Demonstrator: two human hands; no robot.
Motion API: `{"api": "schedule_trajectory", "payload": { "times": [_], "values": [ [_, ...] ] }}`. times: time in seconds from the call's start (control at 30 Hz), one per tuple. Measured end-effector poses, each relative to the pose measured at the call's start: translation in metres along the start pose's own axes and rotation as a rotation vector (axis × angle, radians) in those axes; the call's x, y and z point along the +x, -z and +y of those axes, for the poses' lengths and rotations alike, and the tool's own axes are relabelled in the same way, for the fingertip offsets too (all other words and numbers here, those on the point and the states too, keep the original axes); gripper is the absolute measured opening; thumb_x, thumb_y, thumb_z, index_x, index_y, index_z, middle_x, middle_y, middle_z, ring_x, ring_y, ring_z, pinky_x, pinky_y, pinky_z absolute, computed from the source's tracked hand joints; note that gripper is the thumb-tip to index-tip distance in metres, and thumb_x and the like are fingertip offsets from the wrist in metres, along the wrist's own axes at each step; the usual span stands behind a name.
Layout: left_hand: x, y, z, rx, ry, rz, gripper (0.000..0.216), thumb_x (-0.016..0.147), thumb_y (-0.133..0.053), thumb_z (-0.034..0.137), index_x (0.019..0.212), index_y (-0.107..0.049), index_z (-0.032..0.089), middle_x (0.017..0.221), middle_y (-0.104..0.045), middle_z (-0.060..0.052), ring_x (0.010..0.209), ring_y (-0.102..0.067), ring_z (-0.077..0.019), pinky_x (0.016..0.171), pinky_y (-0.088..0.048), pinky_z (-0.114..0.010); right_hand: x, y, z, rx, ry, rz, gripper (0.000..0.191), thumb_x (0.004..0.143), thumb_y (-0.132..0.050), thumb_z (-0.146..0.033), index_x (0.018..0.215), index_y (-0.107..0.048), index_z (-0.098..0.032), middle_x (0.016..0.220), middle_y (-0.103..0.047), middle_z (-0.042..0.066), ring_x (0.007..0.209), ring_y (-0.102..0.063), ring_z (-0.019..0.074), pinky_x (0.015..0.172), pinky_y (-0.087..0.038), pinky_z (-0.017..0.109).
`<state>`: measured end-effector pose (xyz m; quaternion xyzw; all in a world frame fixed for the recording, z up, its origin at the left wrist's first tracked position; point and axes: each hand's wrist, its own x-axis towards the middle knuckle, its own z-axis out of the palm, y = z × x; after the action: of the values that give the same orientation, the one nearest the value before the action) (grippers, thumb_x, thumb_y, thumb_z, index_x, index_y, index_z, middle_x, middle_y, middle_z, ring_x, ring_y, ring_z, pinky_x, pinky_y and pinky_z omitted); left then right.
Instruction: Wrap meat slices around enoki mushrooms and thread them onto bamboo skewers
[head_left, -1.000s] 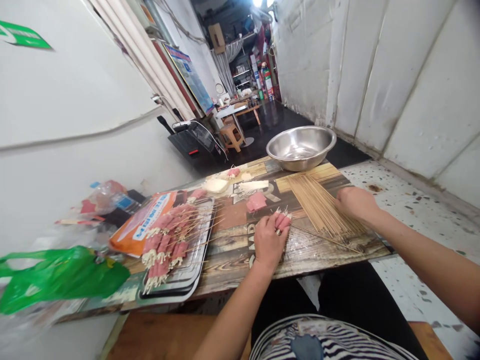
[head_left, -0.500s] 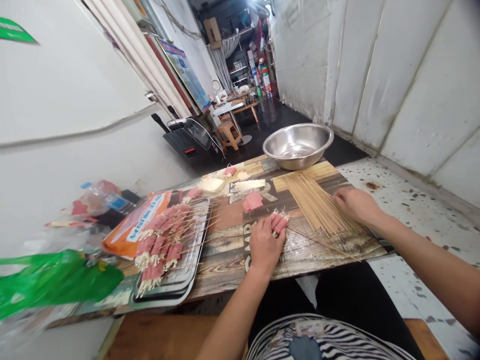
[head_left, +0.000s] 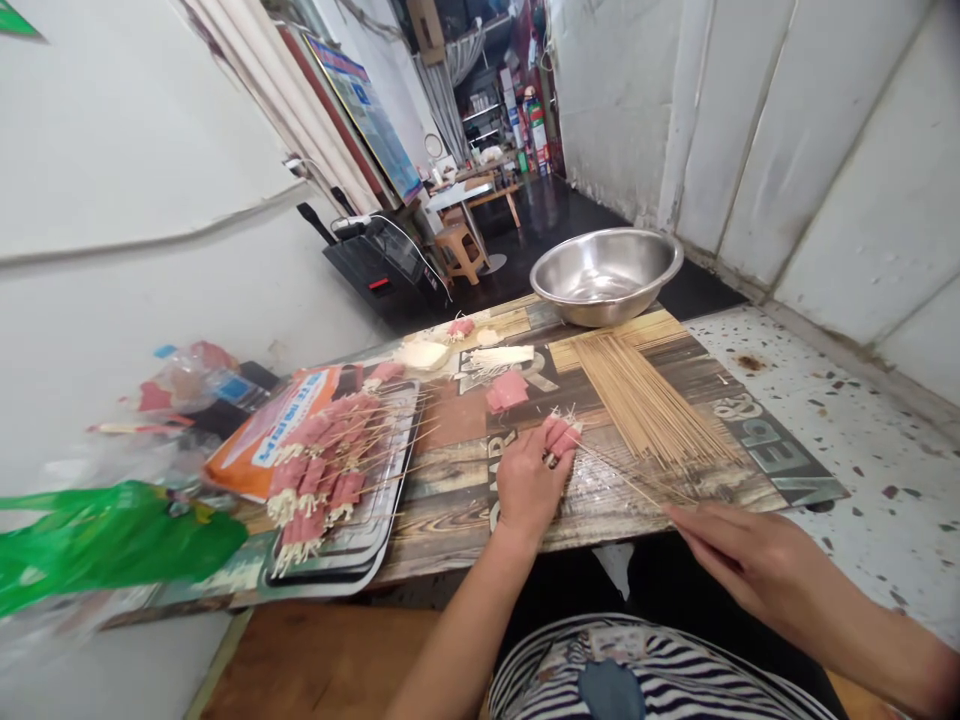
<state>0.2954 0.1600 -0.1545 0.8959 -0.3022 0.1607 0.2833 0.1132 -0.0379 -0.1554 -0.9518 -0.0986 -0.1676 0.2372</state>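
My left hand (head_left: pixel 527 488) is closed on pink meat rolls (head_left: pixel 561 434) with white enoki ends, pressing them against the wood-patterned table (head_left: pixel 450 500). In my right hand (head_left: pixel 757 555), the fingers pinch the near end of a thin bamboo skewer (head_left: pixel 630 482). Its far end reaches the rolls; how deep it goes in is hidden. A second skewer seems to run close beside it. Beyond my right hand lies a pile of bamboo skewers (head_left: pixel 652 400). A flat slice of pink meat (head_left: pixel 508 391) and a bunch of enoki mushrooms (head_left: pixel 502 356) lie ahead of my left hand.
Stacked metal trays (head_left: pixel 382 520) on the left hold several finished meat-roll skewers (head_left: pixel 322 470). An orange package (head_left: pixel 247 450) and a green plastic bag (head_left: pixel 120 540) are beside them. At the table's far end stands a steel bowl (head_left: pixel 607 280).
My right hand has moved from the skewer pile toward me and now pinches a skewer leading to the rolls. The left hand keeps its hold on the rolls. The view has shifted slightly.
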Motion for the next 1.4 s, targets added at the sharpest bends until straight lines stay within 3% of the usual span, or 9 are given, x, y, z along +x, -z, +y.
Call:
{"api": "schedule_trajectory", "payload": {
  "times": [0.23,0.53,0.87,1.4],
  "values": [
    [0.000,0.002,0.000,-0.002,0.035,-0.025,0.038,0.076,-0.072,0.024,0.112,-0.063,0.019,0.107,-0.072,-0.007,0.094,-0.067,-0.0217,0.088,-0.052,-0.036,-0.009,0.007,-0.004,0.075,-0.015,-0.057,0.037,0.094,-0.044,-0.020,0.127,-0.060,-0.028,0.099,-0.073,0.003,0.084,-0.070,0.0161,0.069,-0.057,0.024],
    [0.003,0.013,0.008,-0.082,0.089,-0.121,0.033,0.074,-0.071,0.017,0.107,-0.064,0.020,0.102,-0.070,-0.005,0.093,-0.065,-0.0208,0.086,-0.052,-0.034,-0.003,-0.001,0.001,0.083,0.019,-0.032,0.034,0.095,-0.043,-0.018,0.121,-0.064,-0.023,0.099,-0.072,0.006,0.087,-0.070,0.0163,0.073,-0.057,0.024],
    [0.003,0.014,0.009,-0.123,0.106,-0.128,0.033,0.075,-0.066,0.013,0.108,-0.064,0.020,0.105,-0.069,-0.005,0.096,-0.064,-0.0198,0.089,-0.052,-0.035,0.002,0.010,-0.006,0.096,0.064,-0.030,0.035,0.095,-0.042,-0.018,0.123,-0.063,-0.024,0.097,-0.073,0.003,0.081,-0.070,0.0133,0.069,-0.056,0.020],
    [0.003,0.014,0.006,-0.126,0.144,-0.147,0.039,0.073,-0.069,0.013,0.111,-0.066,0.021,0.110,-0.070,-0.005,0.099,-0.065,-0.0207,0.092,-0.052,-0.037,0.001,0.003,-0.006,0.023,0.082,0.022,0.033,0.096,-0.038,-0.018,0.115,-0.066,-0.018,0.090,-0.072,0.006,0.081,-0.070,0.0162,0.067,-0.057,0.023]
  ]
}}
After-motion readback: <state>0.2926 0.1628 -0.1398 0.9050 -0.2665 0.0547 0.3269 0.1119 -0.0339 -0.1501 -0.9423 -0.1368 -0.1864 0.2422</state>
